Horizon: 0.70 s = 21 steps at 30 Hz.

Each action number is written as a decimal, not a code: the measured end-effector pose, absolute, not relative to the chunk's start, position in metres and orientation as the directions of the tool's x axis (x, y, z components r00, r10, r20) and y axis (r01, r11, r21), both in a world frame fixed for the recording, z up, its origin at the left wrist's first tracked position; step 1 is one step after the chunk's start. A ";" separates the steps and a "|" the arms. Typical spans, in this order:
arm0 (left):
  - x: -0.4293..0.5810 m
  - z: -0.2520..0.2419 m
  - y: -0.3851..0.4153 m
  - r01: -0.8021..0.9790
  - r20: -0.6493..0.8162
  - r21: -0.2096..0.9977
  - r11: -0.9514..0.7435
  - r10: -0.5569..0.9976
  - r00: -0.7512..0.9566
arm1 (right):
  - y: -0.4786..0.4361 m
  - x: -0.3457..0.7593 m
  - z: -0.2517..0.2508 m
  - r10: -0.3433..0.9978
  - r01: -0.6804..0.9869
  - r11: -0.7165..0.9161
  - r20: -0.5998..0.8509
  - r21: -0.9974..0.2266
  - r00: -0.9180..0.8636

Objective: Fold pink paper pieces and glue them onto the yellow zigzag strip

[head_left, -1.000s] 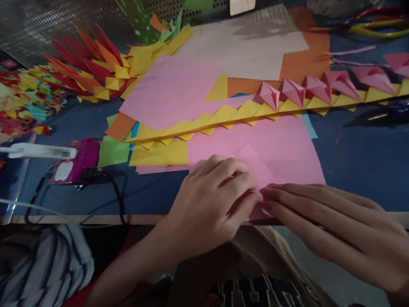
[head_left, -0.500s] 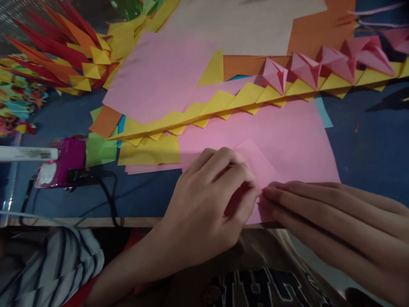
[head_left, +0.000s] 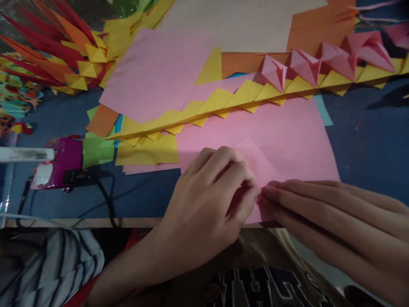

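A small square of pink paper (head_left: 254, 158) lies on a larger pink sheet (head_left: 287, 136) at the table's front edge. Over its near left side my left hand (head_left: 211, 196) is bent, thumb and fingertips pinched at the small paper's near corner. My right hand (head_left: 329, 213) comes in from the right with its fingers pressed together, their tips gripping the same corner and almost touching my left fingertips. Both hands hide the lower part of the small paper. Just beyond, a long zigzag strip of folded yellow paper (head_left: 191, 113) carries several folded pink pieces (head_left: 306, 68).
A purple power adapter (head_left: 68, 157) with a black cable (head_left: 108, 196) sits at the left. Behind it stand red, orange and yellow paper spikes (head_left: 79, 47). Loose sheets, among them a pink one (head_left: 153, 72) and an orange one (head_left: 319, 30), cover the far middle.
The view has shifted slightly, so background things sit a little further left. Both hands keep nearly the same pose at the small pink paper.
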State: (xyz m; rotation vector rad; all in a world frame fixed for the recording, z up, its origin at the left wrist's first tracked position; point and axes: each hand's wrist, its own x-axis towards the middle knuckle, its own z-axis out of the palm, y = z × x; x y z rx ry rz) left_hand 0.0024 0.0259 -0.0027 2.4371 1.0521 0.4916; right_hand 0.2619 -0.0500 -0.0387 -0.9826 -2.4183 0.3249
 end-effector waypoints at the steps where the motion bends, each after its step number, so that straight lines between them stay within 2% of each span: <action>1: 0.002 -0.003 0.026 0.589 0.143 0.526 -0.614 0.746 0.650 | -0.050 0.261 -0.039 0.696 0.580 0.718 0.371 -0.386 -0.615; 9: 0.002 -0.002 0.029 0.593 0.130 0.520 -0.615 0.743 0.656 | -0.048 0.260 -0.036 0.646 0.584 0.762 0.391 -0.281 -0.656; 12: 0.000 -0.004 0.023 0.583 0.176 0.499 -0.641 0.734 0.656 | -0.047 0.260 -0.036 0.630 0.574 0.775 0.377 -0.264 -0.678; 14: -0.005 -0.005 0.015 0.584 0.249 0.433 -0.687 0.714 0.654 | -0.046 0.260 -0.035 0.631 0.567 0.775 0.368 -0.278 -0.683; 17: -0.016 -0.006 0.004 0.573 0.340 0.253 -0.780 0.626 0.702 | -0.046 0.260 -0.035 0.635 0.561 0.772 0.363 -0.298 -0.682; 19: -0.024 -0.005 -0.001 0.555 0.343 0.162 -0.816 0.574 0.744 | -0.047 0.261 -0.034 0.638 0.556 0.770 0.354 -0.313 -0.684; 21: -0.029 -0.004 -0.003 0.558 0.327 0.124 -0.821 0.565 0.758 | -0.048 0.262 -0.034 0.639 0.556 0.769 0.354 -0.316 -0.683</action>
